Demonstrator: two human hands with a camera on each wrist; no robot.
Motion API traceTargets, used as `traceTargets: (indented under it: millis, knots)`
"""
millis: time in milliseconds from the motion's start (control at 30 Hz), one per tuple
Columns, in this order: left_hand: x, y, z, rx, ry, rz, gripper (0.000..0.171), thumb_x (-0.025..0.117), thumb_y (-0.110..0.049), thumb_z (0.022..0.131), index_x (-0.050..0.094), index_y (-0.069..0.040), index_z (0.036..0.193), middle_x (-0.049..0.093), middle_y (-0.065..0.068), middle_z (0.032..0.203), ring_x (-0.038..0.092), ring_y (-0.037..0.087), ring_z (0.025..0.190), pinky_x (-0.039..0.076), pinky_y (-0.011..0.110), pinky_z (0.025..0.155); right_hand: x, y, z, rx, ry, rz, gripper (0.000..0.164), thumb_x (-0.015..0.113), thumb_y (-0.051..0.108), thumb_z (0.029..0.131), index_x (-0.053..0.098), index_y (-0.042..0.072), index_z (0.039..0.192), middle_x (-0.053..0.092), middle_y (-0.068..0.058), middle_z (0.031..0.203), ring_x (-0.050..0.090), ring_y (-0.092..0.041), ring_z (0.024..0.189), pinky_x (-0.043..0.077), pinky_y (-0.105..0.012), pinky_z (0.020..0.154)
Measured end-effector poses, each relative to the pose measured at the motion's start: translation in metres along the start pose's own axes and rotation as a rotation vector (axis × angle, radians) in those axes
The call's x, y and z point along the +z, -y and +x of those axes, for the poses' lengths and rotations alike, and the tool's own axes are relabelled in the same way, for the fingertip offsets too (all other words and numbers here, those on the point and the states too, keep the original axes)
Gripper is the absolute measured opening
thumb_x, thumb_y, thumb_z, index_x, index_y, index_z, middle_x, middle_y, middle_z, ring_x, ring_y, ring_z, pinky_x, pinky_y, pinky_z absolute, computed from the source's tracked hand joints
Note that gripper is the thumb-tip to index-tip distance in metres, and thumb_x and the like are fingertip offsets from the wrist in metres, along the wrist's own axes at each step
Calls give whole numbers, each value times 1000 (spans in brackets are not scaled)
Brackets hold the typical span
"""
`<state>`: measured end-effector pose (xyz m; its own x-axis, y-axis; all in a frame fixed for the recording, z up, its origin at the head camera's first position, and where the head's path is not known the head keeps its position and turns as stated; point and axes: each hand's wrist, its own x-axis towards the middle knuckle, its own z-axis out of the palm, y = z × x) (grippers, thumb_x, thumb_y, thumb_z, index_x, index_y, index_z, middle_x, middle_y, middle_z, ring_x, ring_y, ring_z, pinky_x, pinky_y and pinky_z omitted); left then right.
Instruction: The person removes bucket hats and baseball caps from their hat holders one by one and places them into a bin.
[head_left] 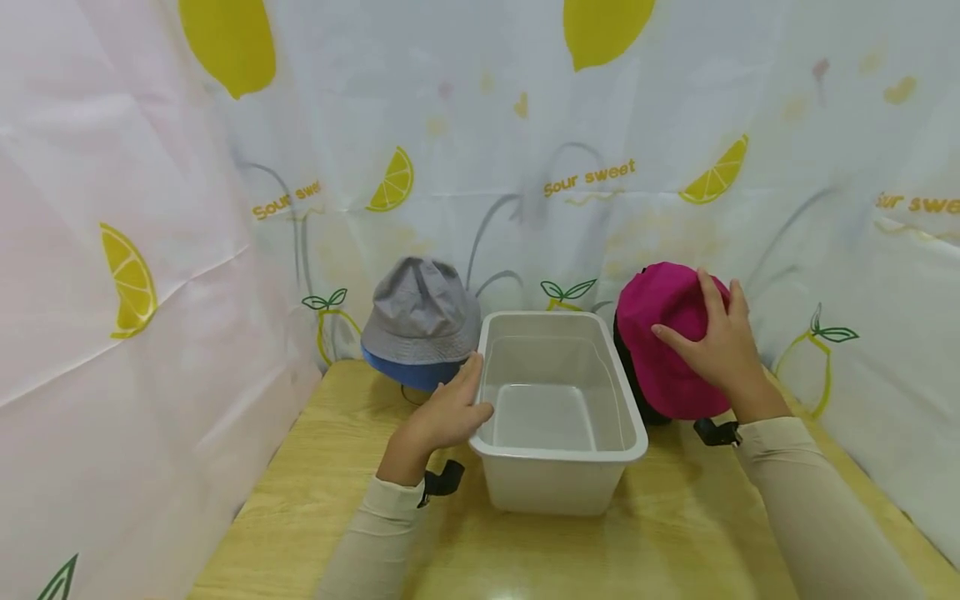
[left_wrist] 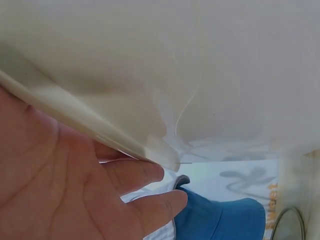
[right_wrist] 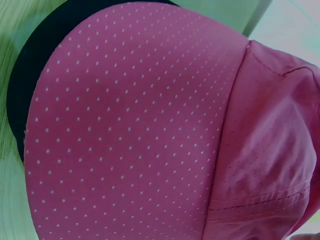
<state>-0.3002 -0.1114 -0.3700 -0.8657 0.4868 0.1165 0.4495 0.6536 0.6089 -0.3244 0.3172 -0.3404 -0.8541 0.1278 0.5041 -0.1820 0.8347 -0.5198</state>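
A light grey plastic bin (head_left: pixel 558 456) stands on the wooden table with nothing inside. My left hand (head_left: pixel 447 412) rests against its left rim, fingers extended along the outside and thumb near the edge. Behind that hand sits a grey bucket hat (head_left: pixel 423 300) over a blue hat (head_left: pixel 420 373), whose brim also shows in the left wrist view. To the bin's right, a magenta cap (head_left: pixel 663 312) with a dotted brim lies on a black hat (right_wrist: pixel 22 95). My right hand (head_left: pixel 720 346) is spread over the magenta cap; its contact is mostly hidden in the right wrist view.
A curtain (head_left: pixel 480 108) printed with lemons hangs behind and along the sides of the table (head_left: pixel 300 508). A thin wire loop (left_wrist: pixel 289 222) stands beneath the blue hat. Both hat stacks are close to the back curtain.
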Motion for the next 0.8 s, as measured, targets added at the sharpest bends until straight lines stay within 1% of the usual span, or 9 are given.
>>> traceTargets:
  millis: [167, 367, 633, 800]
  knots:
    - [-2, -4, 1, -21, 6, 5, 87, 43, -35, 96, 1, -6, 166, -1, 12, 175, 2, 30, 162, 3, 69, 123, -1, -3, 5, 12, 2, 17, 108, 73, 59, 87, 6, 34, 168, -7, -27, 171, 8, -57, 154, 27, -83, 105]
    - [0, -4, 0, -36, 25, -26, 86, 42, -34, 96, -1, -7, 167, -5, 10, 175, -1, 29, 162, 1, 69, 123, 0, -10, 7, 15, 3, 31, 106, 72, 59, 88, 7, 36, 168, -6, -27, 171, 7, -55, 155, 27, -83, 106]
    - [1, -4, -2, -50, 30, -26, 86, 41, -33, 97, -3, -10, 167, -7, 10, 175, -3, 30, 162, 0, 68, 124, 5, -14, 9, -45, -35, 49, 96, 70, 52, 92, 14, 31, 168, 11, -29, 169, 15, -53, 154, 26, -81, 108]
    - [1, -3, -3, -57, 33, -25, 86, 41, -33, 97, -4, -10, 167, -8, 9, 175, -3, 31, 161, -1, 68, 124, 8, -15, 10, -94, -48, 40, 91, 68, 48, 95, 18, 23, 168, 18, -30, 167, 19, -54, 153, 26, -80, 109]
